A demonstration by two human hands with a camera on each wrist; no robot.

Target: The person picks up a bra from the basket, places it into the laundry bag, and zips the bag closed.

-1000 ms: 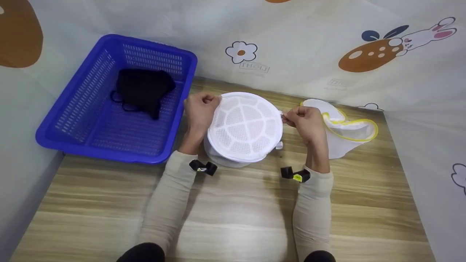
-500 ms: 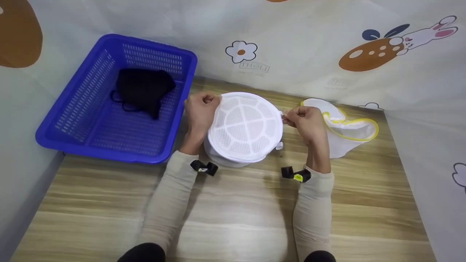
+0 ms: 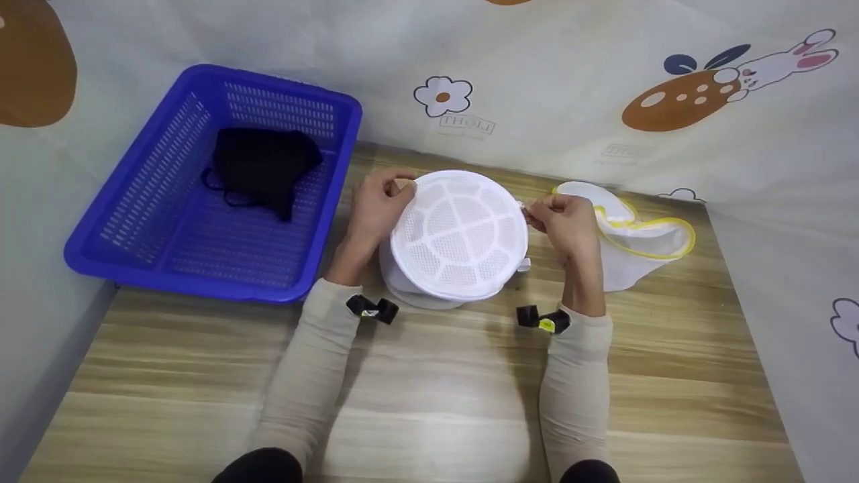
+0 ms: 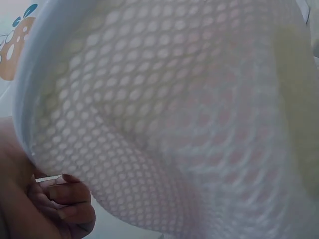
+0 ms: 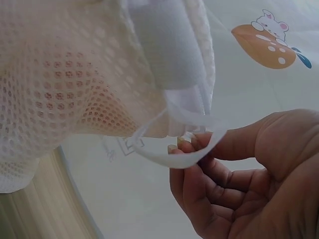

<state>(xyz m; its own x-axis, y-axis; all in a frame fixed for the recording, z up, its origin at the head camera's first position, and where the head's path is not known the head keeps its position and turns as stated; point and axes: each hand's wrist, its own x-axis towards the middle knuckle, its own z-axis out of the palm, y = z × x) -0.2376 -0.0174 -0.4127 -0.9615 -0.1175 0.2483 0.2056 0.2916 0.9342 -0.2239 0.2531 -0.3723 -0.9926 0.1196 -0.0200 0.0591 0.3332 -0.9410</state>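
A round white mesh laundry bag (image 3: 460, 235) stands on the table, its ribbed circular lid facing up and tilted. At its left rim my left hand (image 3: 379, 204) pinches the edge between thumb and fingers; in the left wrist view the mesh wall (image 4: 149, 99) covers most of the picture and those curled fingers (image 4: 72, 201) show low at left. My right hand (image 3: 570, 225) pinches the bag's edge on the right side. Close up, its fingertips are at the end of the zipper band, where a thin white loop (image 5: 174, 162) hangs; what exactly they pinch is partly hidden.
A blue plastic basket (image 3: 235, 292) stands at the left with a black fabric item (image 3: 265, 168) with thin loops inside. Behind my right hand lies a white bag with yellow trim (image 3: 624, 261). A printed curtain (image 3: 537, 80) closes off the back and sides of the wooden table (image 3: 429, 402).
The bag's lid has turned and shifted slightly to the right, and my left hand has moved a little right with the rim. My right hand stays nearly in place.
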